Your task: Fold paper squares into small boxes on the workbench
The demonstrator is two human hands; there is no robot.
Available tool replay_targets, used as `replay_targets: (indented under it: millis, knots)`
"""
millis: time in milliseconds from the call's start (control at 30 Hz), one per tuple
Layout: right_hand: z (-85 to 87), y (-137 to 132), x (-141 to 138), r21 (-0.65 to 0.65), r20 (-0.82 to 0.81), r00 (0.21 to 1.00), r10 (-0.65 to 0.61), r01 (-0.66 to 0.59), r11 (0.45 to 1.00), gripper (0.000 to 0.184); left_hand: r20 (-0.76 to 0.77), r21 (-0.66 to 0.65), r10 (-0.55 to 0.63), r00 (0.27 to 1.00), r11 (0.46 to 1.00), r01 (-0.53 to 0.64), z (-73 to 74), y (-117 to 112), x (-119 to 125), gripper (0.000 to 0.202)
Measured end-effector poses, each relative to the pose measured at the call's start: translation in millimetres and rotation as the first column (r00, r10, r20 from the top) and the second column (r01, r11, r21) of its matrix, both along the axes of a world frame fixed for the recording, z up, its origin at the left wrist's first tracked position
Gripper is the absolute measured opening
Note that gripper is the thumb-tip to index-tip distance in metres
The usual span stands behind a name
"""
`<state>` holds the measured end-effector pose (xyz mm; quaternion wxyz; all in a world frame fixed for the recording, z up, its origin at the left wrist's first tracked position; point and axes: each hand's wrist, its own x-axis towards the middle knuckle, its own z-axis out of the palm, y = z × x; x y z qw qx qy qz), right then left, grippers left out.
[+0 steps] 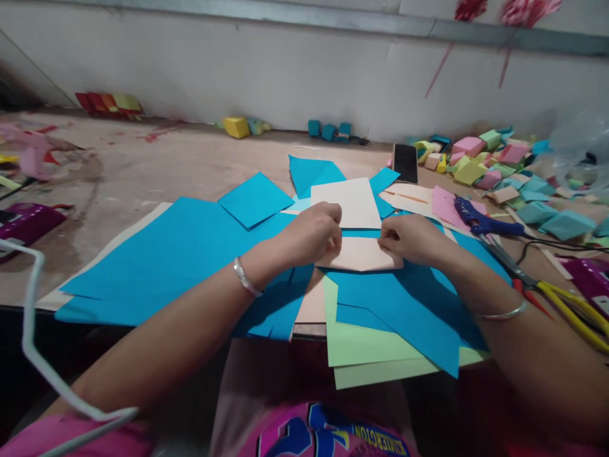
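Note:
A folded sheet of cream paper (361,256) lies in front of me on blue paper. My left hand (318,233) pinches its left end, fingers curled. At the opposite end, my right hand (404,238) grips the paper's upper right corner between thumb and fingers. Just beyond the fold lies a flat cream sheet (346,200). Large blue sheets (162,260) spread under and left of my left arm. More blue paper (390,301) overlaps pale green sheets (366,349) at the table's near edge.
At right are a blue-handled glue gun (485,222), yellow-handled scissors (571,304), a phone (405,162) and a heap of small paper boxes (518,171). A purple device (28,225) sits far left. A white cable (31,317) hangs at lower left. A wall (285,70) stands behind.

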<state>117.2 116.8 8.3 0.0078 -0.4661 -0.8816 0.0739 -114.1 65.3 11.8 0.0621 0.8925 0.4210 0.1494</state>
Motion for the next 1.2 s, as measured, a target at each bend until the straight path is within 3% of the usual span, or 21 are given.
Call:
replay_targets:
  millis: [167,367,533,667,933,1200]
  knots:
    - [2.4,-0.2,-0.2,0.024,0.03,0.999,0.018,-0.019,1.0,0.011,0.072,-0.11,-0.225,0.972,0.967,0.232,0.0,-1.5,5.2,0.015]
    - [4.0,-0.4,-1.1,0.023,0.065,0.998,0.0,-0.002,1.0,0.013,-0.025,0.026,-0.233,0.972,0.972,0.234,-6.8,-0.8,6.2,0.025]
    - [4.1,0.6,-0.8,0.017,0.066,0.998,0.0,-0.001,1.0,0.012,-0.043,-0.076,-0.296,0.954,0.953,0.292,0.5,-3.9,1.7,0.021]
    - [4.9,0.7,-0.5,0.02,0.072,0.997,0.009,-0.01,1.0,0.011,-0.056,-0.152,-0.291,0.955,0.948,0.28,8.1,-6.5,-1.9,0.022]
    - [6.6,-0.2,-1.8,0.013,0.081,0.997,0.009,-0.01,1.0,0.012,-0.045,-0.164,-0.244,0.969,0.958,0.234,8.2,-11.2,-2.9,0.02]
    - [5.3,1.7,0.3,0.022,0.073,0.997,0.025,-0.027,0.999,0.013,-0.059,-0.277,-0.215,0.975,0.942,0.191,16.0,-14.7,-4.4,0.021]
